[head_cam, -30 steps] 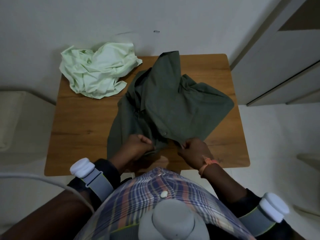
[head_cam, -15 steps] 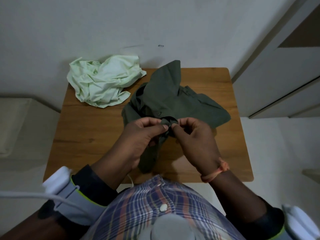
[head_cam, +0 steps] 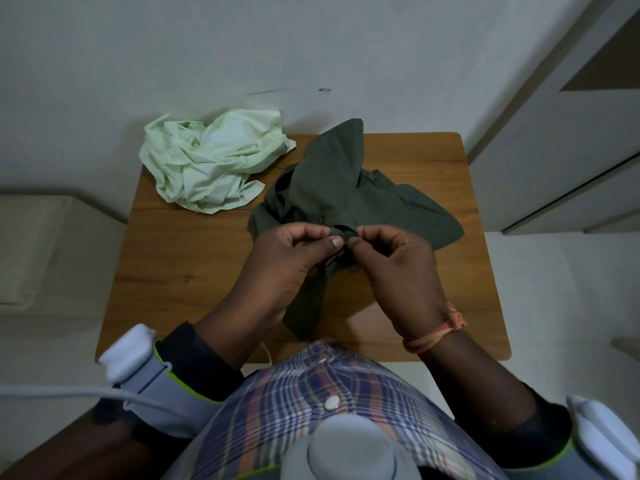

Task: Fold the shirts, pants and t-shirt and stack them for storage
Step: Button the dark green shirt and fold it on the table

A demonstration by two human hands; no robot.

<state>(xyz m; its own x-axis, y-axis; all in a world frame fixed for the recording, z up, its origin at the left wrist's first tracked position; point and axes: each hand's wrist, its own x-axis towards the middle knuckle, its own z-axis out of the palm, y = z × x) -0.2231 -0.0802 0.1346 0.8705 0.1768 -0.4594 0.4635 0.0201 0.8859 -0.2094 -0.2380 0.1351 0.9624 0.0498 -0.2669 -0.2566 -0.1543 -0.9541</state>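
A dark green button shirt [head_cam: 349, 192] lies bunched on the wooden table [head_cam: 194, 271], its far end peaked up toward the wall. My left hand [head_cam: 291, 268] and my right hand [head_cam: 398, 271] are raised above the table's middle, close together, each pinching the shirt's front edge between thumb and fingers at the same spot. A strip of the shirt hangs down between my wrists. A crumpled pale green shirt [head_cam: 211, 161] sits at the table's far left corner, untouched.
The table stands against a white wall. A pale cushioned seat [head_cam: 31, 251] is on the left and a white cabinet or door [head_cam: 568, 140] on the right. White floor lies to the right of the table.
My hands rose from the near table edge, lifting the green shirt's front edge, and came together to pinch it. The shirt bunched up and pulled back from the near edge.
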